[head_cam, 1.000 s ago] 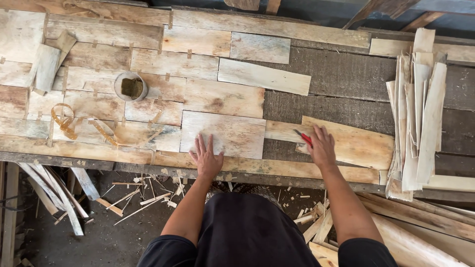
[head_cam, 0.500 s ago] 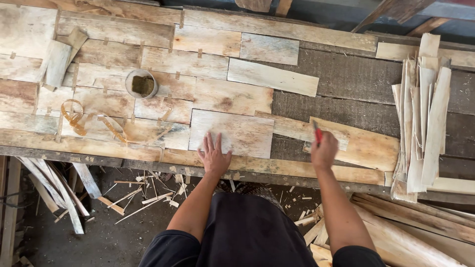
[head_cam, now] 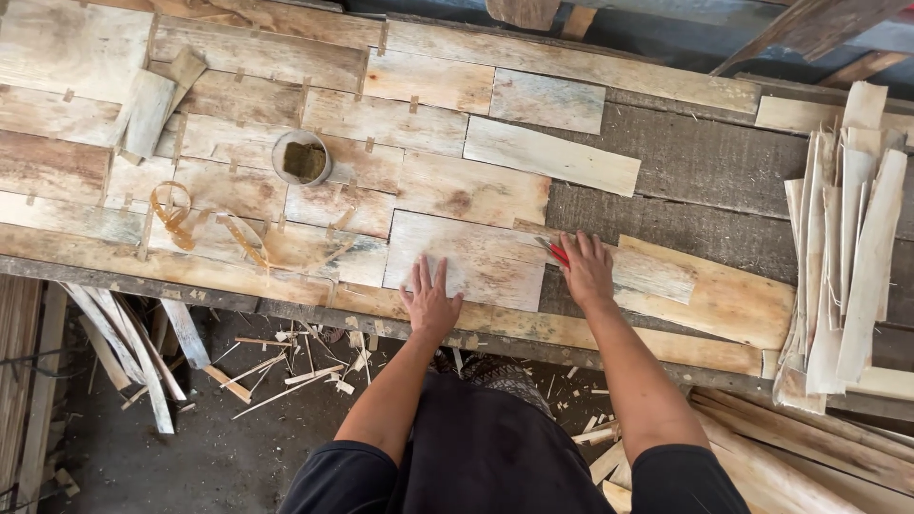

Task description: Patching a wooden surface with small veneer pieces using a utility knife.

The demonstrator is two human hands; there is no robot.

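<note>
Both hands rest on thin wooden sheets laid along the near edge of the surface. The left hand lies flat and open, fingers spread, palm pressing down on a pale rectangular veneer sheet; it grips nothing, and the flat press looks meant to keep the sheet from sliding or curling. The right hand is loosely curled over the seam where that sheet meets a narrower strip to its right, and it has hold of a small red-handled cutter, whose tip pokes out past the fingers toward the left. How tightly the fingers close on the handle cannot be told from above.

Many more veneer pieces cover the surface edge to edge like patchwork, with small bits of tape bridging their joints, which suggests they are being fitted and held together as one larger panel. A round tin with dark contents sits among them to the left, well apart from the hands, and a curl of amber tape lies near it. A stack of long pale strips stands at the right end, within reach of the right arm. Offcuts and splinters litter the floor below the near edge.
</note>
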